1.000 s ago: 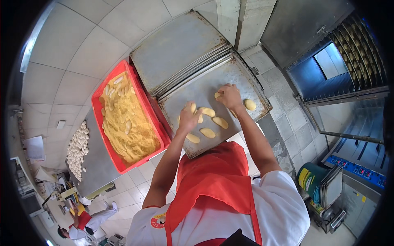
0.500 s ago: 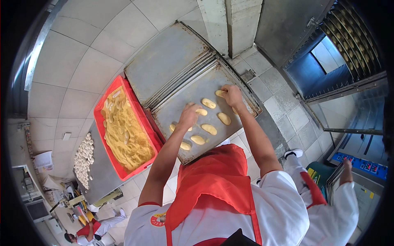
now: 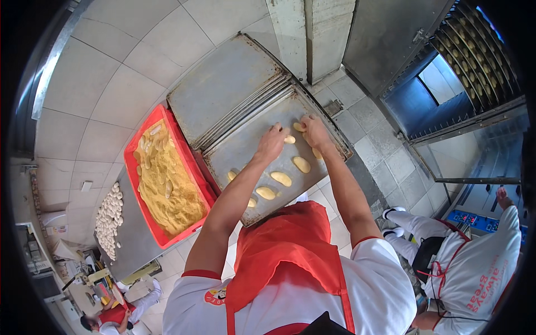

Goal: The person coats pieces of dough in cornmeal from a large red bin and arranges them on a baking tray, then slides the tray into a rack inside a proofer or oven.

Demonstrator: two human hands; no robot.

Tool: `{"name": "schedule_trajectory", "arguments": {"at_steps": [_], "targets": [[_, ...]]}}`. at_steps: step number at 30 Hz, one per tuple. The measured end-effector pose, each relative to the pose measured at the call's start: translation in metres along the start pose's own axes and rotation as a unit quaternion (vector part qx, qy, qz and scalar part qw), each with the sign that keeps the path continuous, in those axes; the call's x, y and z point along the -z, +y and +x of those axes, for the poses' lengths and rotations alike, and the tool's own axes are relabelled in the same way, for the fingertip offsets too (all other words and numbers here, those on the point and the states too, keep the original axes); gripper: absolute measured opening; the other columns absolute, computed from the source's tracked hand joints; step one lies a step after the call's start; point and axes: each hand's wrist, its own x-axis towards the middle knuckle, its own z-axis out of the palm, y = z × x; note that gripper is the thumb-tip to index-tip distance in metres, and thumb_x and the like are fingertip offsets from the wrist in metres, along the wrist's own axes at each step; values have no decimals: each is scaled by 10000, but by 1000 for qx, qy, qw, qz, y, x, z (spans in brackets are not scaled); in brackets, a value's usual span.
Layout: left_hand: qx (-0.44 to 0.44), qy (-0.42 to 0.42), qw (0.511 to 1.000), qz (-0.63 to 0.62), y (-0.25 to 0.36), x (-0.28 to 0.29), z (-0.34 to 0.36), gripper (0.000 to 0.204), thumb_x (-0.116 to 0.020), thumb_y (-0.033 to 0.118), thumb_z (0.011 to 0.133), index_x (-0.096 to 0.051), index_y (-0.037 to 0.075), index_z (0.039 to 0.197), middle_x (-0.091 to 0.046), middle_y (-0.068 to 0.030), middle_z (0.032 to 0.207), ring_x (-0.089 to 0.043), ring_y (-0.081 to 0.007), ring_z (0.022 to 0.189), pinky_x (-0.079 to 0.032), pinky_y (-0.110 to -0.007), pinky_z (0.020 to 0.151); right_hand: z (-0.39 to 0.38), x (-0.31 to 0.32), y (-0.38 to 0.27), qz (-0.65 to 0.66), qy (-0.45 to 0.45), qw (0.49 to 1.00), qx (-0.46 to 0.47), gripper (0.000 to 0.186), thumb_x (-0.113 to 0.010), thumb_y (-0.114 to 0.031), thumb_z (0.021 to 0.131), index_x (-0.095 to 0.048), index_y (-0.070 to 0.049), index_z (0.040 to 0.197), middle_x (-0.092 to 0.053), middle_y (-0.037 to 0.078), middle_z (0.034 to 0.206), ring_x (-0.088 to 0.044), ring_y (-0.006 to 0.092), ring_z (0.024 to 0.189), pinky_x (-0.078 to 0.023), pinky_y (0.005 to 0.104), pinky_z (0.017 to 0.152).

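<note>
A metal baking tray lies in front of me with oval pieces of yellow-dusted dough set apart on it, such as one dough piece in the middle and another nearer me. My left hand is closed over a dough piece, whose right end shows beside the fingers. My right hand pinches a dough piece near the tray's far right side. Its fingertips rest at the tray surface. My forearms and hands cover some of the other pieces.
Stacked trays adjoin on the far left. A red bin of yellow flour or meal with dough pieces stands left, beside a heap of small pale dough pieces. A loaded rack stands far right. Co-workers are at right and lower left.
My left hand has moved away from me and right, from one dough piece to another. My right hand stays on its piece. The co-worker at right has shifted and turned.
</note>
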Motion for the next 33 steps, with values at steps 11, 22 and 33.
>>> {"name": "schedule_trajectory", "arguments": {"at_steps": [11,22,33], "targets": [[-43,24,996,-73,-87,17,-110,273,-735,105,689,-664,123,952,-604,-98,1040,-569,-338,1022,-463,-429,906,-21,-9,-47,35,-35,998,31,168,-614,-28,751,-668,-30,911,-639,207,894,-625,404,865,-502,434,785],[70,213,972,-64,-130,16,-201,632,-818,363,703,-606,93,1234,-540,-164,1273,-515,-362,1164,-422,-484,974,-30,-71,-162,-17,61,995,78,162,-659,-81,781,-700,-59,937,-663,177,1001,-628,369,933,-501,450,844],[205,133,969,17,-354,11,-448,580,-737,385,777,-583,246,1319,-388,-127,1493,-392,-391,1342,-398,-539,1033,-8,-360,-447,123,-22,918,377,396,-560,39,833,-620,-104,1198,-611,169,1206,-582,367,1096,-478,443,922]]}}
